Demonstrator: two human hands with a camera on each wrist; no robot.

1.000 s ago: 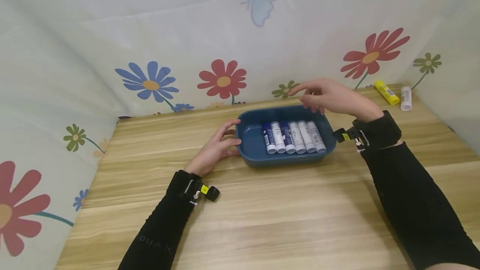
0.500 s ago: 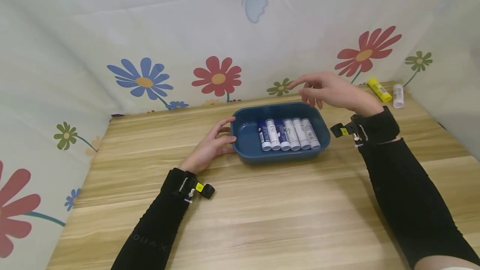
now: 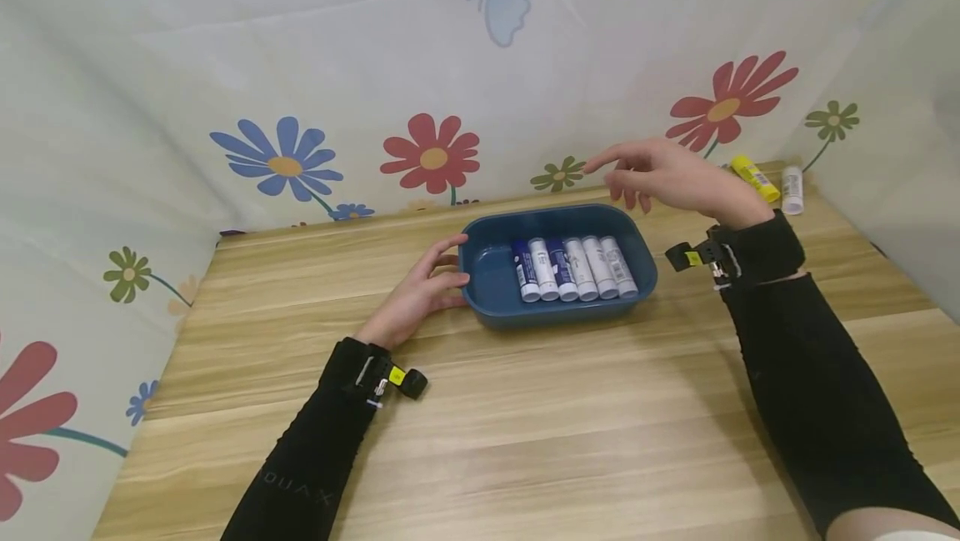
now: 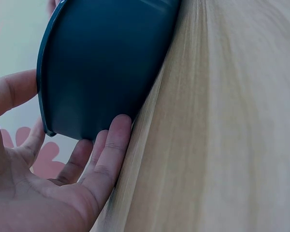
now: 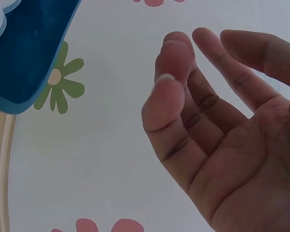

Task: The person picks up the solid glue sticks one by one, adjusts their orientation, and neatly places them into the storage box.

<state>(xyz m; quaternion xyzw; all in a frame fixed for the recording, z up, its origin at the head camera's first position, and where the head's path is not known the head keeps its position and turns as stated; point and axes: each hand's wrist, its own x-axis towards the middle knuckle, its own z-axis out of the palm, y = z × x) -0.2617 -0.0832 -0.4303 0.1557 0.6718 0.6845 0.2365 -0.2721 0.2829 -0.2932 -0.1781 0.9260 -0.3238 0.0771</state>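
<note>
A blue plastic tray stands on the wooden table, with several white and dark-blue glue sticks side by side in its middle and right part. At the tray's left end is my left hand, its digits spread and touching the rim and end wall. The left wrist view shows fingertips low against the outer wall. Above and behind the tray's far right corner, my right hand hovers with nothing in it. Its fingers bend loosely, apart from the tray in the right wrist view.
A yellow glue stick and another white one are at the table's back right corner. A pale cloth with printed flowers hangs behind the table and along both sides.
My right hand has drawn a little up and right, off the tray's far edge. My left hand stays at the tray's end. The whole head view has shifted slightly.
</note>
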